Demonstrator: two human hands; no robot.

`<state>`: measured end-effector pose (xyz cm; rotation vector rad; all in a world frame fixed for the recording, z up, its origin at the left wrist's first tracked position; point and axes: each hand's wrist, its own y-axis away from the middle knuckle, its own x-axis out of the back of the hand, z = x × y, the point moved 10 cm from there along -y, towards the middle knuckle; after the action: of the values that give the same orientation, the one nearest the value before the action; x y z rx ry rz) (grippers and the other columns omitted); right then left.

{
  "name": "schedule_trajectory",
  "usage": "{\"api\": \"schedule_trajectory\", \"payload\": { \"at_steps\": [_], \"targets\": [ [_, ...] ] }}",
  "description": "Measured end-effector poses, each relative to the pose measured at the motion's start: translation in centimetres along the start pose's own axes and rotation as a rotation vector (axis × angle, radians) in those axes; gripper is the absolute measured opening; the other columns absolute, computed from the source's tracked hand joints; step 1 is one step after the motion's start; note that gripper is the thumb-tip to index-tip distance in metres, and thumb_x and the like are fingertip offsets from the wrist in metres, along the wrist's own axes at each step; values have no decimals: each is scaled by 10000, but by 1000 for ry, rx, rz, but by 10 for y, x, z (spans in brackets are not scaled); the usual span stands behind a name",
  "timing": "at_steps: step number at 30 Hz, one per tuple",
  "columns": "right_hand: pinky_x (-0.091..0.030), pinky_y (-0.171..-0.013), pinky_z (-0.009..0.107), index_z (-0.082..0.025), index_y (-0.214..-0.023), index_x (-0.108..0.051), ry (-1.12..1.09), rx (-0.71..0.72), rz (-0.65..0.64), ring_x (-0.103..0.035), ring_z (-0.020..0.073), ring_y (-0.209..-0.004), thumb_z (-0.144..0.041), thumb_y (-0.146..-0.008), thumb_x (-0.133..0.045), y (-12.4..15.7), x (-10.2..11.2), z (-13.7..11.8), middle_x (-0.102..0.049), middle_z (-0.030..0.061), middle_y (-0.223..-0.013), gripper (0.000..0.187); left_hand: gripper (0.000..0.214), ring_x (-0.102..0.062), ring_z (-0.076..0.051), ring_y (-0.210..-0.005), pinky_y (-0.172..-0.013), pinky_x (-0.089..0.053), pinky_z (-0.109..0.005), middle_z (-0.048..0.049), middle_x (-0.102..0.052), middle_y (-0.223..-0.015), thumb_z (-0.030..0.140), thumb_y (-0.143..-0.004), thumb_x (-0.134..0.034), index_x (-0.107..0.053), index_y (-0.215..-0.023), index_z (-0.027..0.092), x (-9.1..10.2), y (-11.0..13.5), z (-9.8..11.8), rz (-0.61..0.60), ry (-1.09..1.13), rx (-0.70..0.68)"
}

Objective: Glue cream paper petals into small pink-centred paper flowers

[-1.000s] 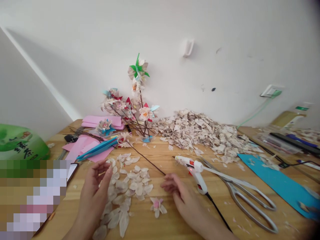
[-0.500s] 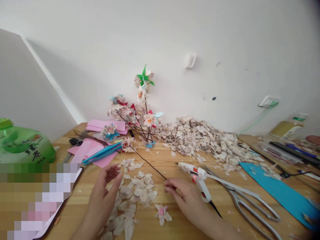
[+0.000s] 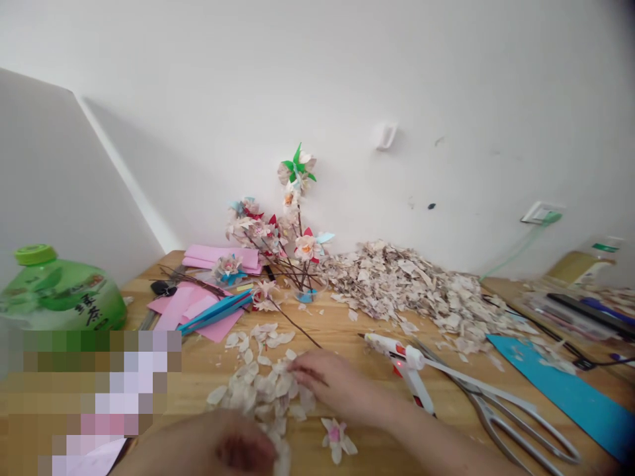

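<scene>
My right hand [image 3: 330, 387] reaches left over a loose spread of pale petals [image 3: 255, 383] on the wooden table [image 3: 342, 327]. Its fingers are drawn together on the petals, and what they pinch is hidden. A thin brown stem [image 3: 297, 324] with a paper flower [image 3: 265, 293] at its far end runs down to this hand. My left hand [image 3: 218, 449] is low in the foreground, blurred, at the near edge of the petals. A small pink-centred flower [image 3: 336, 437] lies just in front of my right wrist.
A white glue gun [image 3: 409, 363] and large steel scissors [image 3: 501, 406] lie to the right. A heap of paper scraps [image 3: 417, 287], a bunch of paper flowers [image 3: 292, 228], pink paper [image 3: 186, 307], a blue tool [image 3: 218, 311], blue card [image 3: 565, 390] and a green bottle [image 3: 59, 294] ring the area.
My right hand slid left from the stem's end onto the petals. My left hand dropped toward me to the bottom edge. The camera tilted up slightly.
</scene>
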<state>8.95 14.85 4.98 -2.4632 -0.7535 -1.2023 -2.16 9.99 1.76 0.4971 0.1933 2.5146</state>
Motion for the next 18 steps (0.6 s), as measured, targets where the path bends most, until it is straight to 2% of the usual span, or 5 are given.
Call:
{"api": "schedule_trajectory", "payload": {
  "at_steps": [3, 6, 9, 13, 18],
  "targets": [
    [-429, -814, 301, -173, -1017, -631, -51, -67, 112, -595, 203, -928, -168, -850, -422, -5, 14, 11, -669, 86, -1013, 267, 250, -655, -234, -791, -704, -490, -301, -13, -741, -875, 224, -654, -617, -719, -875, 282, 20, -10, 14, 125, -24, 5],
    [-456, -741, 288, -166, -992, -629, -72, -95, 89, -609, 195, -859, -172, -848, -421, -3, 18, 16, -679, 79, -956, 253, 237, -629, -234, -928, -834, -457, -330, -40, -718, -977, 327, -732, -578, -688, -924, 244, 32, -14, 20, 186, -38, -32],
    [-471, -643, 217, -194, -950, -649, -162, -59, -134, -630, 151, -745, -225, -832, -489, 6, -3, 4, -703, 29, -857, 201, 294, -636, -229, -907, -813, -476, -350, -53, -710, -970, 383, -763, -531, -638, -984, 221, 45, -18, 15, 230, -43, -65],
    [-462, -653, 174, -214, -1046, -629, -236, 60, -490, -640, 128, -757, -236, -841, -494, 25, -44, -27, -719, 14, -837, 247, 309, -607, -245, -972, -859, -455, -397, -82, -667, -1065, 337, -770, -479, -599, -1016, 195, 71, -17, 2, 469, -161, -65],
    [-447, -749, 244, -209, -943, -681, -28, 112, -310, -626, 180, -842, -132, -760, -550, 6, -38, -25, -712, 37, -916, 237, 312, -576, -251, -1018, -913, -404, -429, -88, -659, -1069, 174, -731, -439, -611, -991, 189, 61, -22, -8, 466, -294, -60]
  ]
}}
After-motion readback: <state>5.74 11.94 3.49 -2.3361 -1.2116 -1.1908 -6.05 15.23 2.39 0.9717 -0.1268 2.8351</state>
